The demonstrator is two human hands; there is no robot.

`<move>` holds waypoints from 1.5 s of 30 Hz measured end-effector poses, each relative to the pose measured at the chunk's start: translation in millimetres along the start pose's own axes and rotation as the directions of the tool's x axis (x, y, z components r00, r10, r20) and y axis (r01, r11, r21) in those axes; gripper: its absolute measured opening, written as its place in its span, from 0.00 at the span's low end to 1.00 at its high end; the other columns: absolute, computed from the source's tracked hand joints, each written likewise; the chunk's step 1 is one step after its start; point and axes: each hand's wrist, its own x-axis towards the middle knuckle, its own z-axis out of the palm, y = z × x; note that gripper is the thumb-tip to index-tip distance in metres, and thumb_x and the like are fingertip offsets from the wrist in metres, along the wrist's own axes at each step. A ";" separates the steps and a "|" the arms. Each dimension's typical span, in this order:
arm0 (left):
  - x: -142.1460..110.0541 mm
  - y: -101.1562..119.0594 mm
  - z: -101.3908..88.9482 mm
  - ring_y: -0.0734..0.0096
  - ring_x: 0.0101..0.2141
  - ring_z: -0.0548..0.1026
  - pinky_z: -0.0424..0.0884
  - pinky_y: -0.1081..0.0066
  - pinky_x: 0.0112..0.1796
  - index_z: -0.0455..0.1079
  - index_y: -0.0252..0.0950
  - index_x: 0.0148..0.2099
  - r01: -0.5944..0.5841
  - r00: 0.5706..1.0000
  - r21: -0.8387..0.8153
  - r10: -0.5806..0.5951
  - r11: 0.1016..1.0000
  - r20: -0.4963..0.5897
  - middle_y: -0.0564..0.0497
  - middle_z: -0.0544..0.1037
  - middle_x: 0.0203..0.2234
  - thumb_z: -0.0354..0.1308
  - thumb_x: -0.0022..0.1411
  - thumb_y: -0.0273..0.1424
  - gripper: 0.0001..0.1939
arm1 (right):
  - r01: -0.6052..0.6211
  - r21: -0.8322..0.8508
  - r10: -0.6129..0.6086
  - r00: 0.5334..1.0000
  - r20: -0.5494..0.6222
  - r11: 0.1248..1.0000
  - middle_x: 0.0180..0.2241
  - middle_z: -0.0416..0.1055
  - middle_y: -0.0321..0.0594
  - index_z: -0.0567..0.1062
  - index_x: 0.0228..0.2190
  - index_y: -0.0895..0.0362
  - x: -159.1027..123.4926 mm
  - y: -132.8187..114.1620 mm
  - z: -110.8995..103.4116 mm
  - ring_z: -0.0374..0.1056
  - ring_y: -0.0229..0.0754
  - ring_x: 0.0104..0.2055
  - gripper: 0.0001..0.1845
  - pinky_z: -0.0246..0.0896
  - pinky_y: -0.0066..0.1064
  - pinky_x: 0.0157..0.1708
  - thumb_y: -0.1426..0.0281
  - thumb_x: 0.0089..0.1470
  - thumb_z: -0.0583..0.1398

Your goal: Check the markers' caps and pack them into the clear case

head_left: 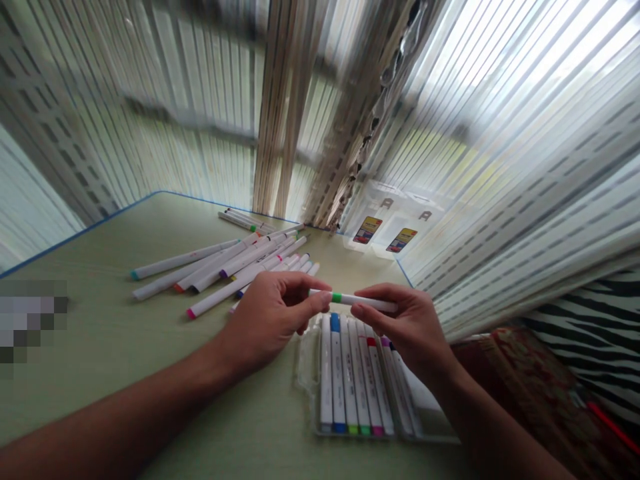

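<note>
A white marker pen with a green band (337, 298) is held level between my two hands, above the top edge of an open clear plastic case (309, 363). My left hand (273, 310) pinches its left end between thumb and fingers. Its right end sits in the closed fingers of my right hand (407, 317). Several white markers (345, 380) with coloured ends lie side by side in the case, just below my hands. My right hand and wrist hide part of the case's right side. Beyond my left hand lies a loose pile of white markers (250, 257) with differently coloured ends.
Two clear plastic cases (384, 220) with yellow and blue labels stand at the table's far corner, against the curtains (200, 133). The pale green table (100, 267) has a blue edge. Zebra-striped fabric (590, 333) is at the right. A blurred patch covers something at the left.
</note>
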 end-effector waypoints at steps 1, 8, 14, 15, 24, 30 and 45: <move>-0.1 -0.4 0.0 0.78 0.20 0.67 0.61 0.77 0.22 0.79 0.31 0.40 0.003 1.000 0.011 -0.003 1.000 0.009 0.55 0.72 0.18 0.65 0.60 0.36 0.12 | -0.006 -0.013 0.006 1.000 0.017 1.000 0.20 0.73 0.34 0.84 0.29 0.56 -0.4 0.1 0.1 0.60 0.32 0.19 0.10 0.54 0.23 0.17 0.70 0.41 0.75; -2.2 -0.8 3.2 0.76 0.20 0.70 0.65 0.77 0.23 0.78 0.31 0.39 0.019 0.998 0.010 -0.019 1.000 0.062 0.55 0.73 0.19 0.65 0.60 0.37 0.13 | -0.031 -0.077 0.037 0.996 0.081 0.997 0.21 0.77 0.37 0.84 0.27 0.56 -0.9 -2.0 2.6 0.65 0.33 0.19 0.09 0.58 0.22 0.17 0.68 0.41 0.75; -3.8 0.2 5.3 0.77 0.21 0.71 0.66 0.78 0.23 0.78 0.31 0.40 0.030 0.994 -0.020 -0.027 0.999 0.107 0.55 0.75 0.21 0.65 0.59 0.31 0.09 | -0.041 -0.098 0.050 0.995 0.090 0.994 0.21 0.77 0.38 0.83 0.25 0.58 -1.1 -3.8 2.8 0.65 0.33 0.19 0.10 0.58 0.22 0.17 0.66 0.41 0.75; -4.2 0.2 5.5 0.77 0.21 0.71 0.67 0.78 0.23 0.78 0.31 0.40 0.031 0.994 -0.023 -0.029 0.999 0.109 0.55 0.75 0.21 0.65 0.59 0.30 0.08 | -0.043 -0.096 0.052 0.994 0.092 0.994 0.21 0.77 0.38 0.83 0.25 0.58 -1.0 -3.8 2.9 0.64 0.33 0.19 0.11 0.57 0.22 0.17 0.65 0.41 0.75; -3.1 -2.0 6.4 0.77 0.21 0.71 0.67 0.77 0.23 0.78 0.31 0.42 0.033 0.995 -0.011 -0.031 0.999 0.099 0.54 0.77 0.23 0.64 0.60 0.32 0.10 | -0.056 -0.086 0.064 0.993 0.099 0.995 0.20 0.75 0.37 0.82 0.25 0.58 0.4 -2.7 3.2 0.63 0.33 0.18 0.12 0.57 0.22 0.16 0.63 0.43 0.74; -3.1 -1.8 6.5 0.76 0.21 0.71 0.67 0.76 0.24 0.77 0.31 0.41 0.026 0.997 0.012 -0.027 1.000 0.073 0.54 0.75 0.21 0.62 0.63 0.35 0.11 | -0.051 -0.046 0.056 0.992 0.110 0.998 0.20 0.74 0.36 0.83 0.25 0.58 0.2 -1.2 3.0 0.61 0.31 0.19 0.11 0.56 0.21 0.17 0.64 0.45 0.73; 5.7 -12.4 3.5 0.78 0.19 0.70 0.66 0.76 0.22 0.73 0.31 0.40 -0.003 1.000 -0.195 -0.001 0.981 -0.022 0.54 0.73 0.26 0.56 0.64 0.31 0.09 | -0.053 0.008 0.052 0.992 0.113 0.999 0.23 0.76 0.37 0.85 0.33 0.58 -1.4 -3.7 1.4 0.59 0.28 0.19 0.12 0.54 0.20 0.17 0.63 0.48 0.71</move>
